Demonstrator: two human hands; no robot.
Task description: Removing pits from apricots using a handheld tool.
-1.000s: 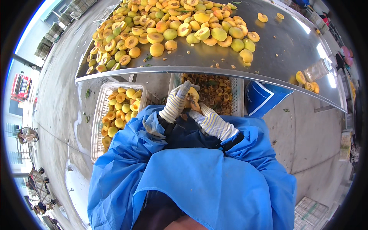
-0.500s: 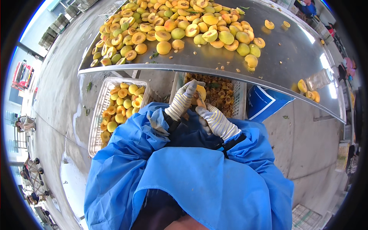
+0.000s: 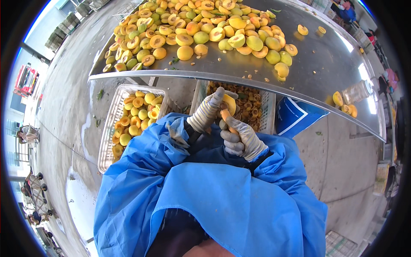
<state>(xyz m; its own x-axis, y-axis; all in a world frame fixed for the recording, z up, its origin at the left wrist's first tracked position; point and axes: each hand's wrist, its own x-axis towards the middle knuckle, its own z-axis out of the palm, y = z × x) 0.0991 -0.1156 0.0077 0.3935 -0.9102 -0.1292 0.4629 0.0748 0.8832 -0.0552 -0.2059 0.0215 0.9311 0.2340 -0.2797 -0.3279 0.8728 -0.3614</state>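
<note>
My left hand (image 3: 207, 110), in a striped, grey-tipped glove, is closed around a yellow peach half (image 3: 230, 103) over the front of my lap. Against the fruit's near side, my right hand (image 3: 244, 139) grips a small tool with a tan handle (image 3: 225, 115); its working end is hidden at the fruit. The right thumb lies along the handle and the other fingers curl round it. Behind both hands stands a pale crate (image 3: 268, 109) with many orange-brown peach pieces in it.
A metal table (image 3: 317, 64) with a raised rim bears a heap of peach halves (image 3: 184, 40). On its right lie a clear jar (image 3: 356, 91) and a few halves. A white crate (image 3: 112, 124) of peaches stands at left, a blue bag (image 3: 297, 116) at right.
My right hand has rolled so its thumb lies up along the tool's handle and its curled fingers show. My left hand keeps the peach half in nearly the same place.
</note>
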